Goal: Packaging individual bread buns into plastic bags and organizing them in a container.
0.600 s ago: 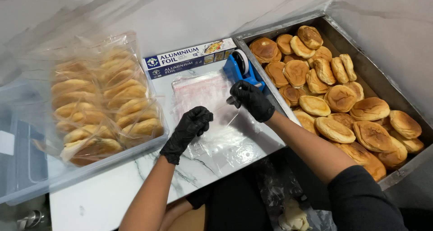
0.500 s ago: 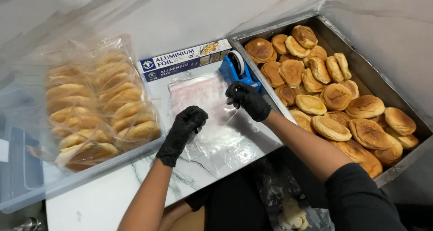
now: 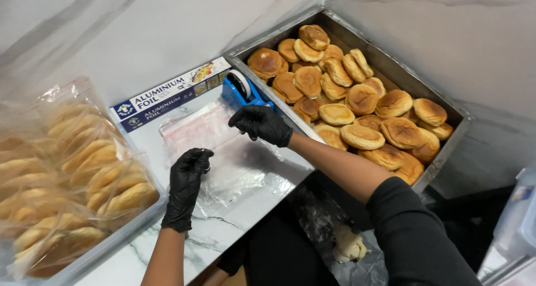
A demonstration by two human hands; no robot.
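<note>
While the right hand (image 3: 261, 124) rests curled at the blue tape dispenser (image 3: 244, 90), at about one o'clock from the stack of clear plastic bags (image 3: 215, 152), it seems to pinch the tape end, though the fingertips hide it, so I cannot tell for certain. The left hand (image 3: 188, 180) sits at seven o'clock of the stack, fingers bent closed, thumb and forefinger seemingly nipping a thin bag edge. To do this well, I judge the dispenser should stay steady on the bench (image 3: 223, 230) and the pull run straight, so the strip tears clean. Bagged buns (image 3: 72, 180) lie at nine o'clock, the tray of loose buns (image 3: 446, 152) at two o'clock.
</note>
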